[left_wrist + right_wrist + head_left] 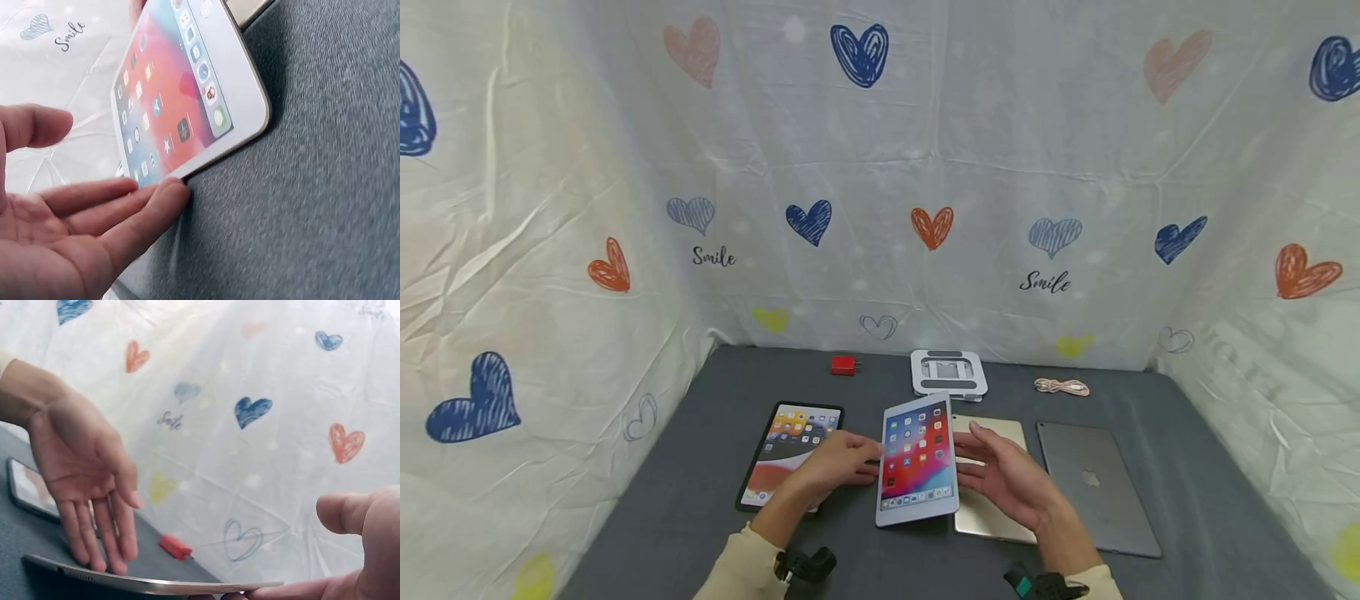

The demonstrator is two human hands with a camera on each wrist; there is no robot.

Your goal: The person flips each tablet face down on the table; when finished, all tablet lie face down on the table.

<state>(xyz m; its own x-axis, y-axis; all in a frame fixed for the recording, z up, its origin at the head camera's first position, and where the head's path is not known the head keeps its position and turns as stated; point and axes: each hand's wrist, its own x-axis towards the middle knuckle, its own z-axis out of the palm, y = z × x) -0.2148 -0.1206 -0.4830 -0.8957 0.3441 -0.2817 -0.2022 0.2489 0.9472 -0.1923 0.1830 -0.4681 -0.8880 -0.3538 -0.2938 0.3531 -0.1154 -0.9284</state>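
Note:
A white tablet (pixel 917 454) with a lit screen of app icons is tilted between the two hands, its right side raised and its left edge low by the grey cloth. Straight fingers of the left hand (pixel 842 460) meet its left edge; in the left wrist view the thumb stands apart from the screen. The right hand (pixel 1007 479) has its fingers at and under the raised right edge, thumb lifted away, as the right wrist view shows. Partly under the right hand lies a gold tablet (pixel 1000 521), face down. Beside the left hand is a black-framed tablet (pixel 786 454), screen lit.
A dark grey tablet (pixel 1101 492) lies face down on the right. Along the back sit a red charger plug (pixel 843 365), a silver folding stand (pixel 949 373) and a coiled pale cable (pixel 1062 387). White heart-printed cloth (pixel 880 167) walls the table in.

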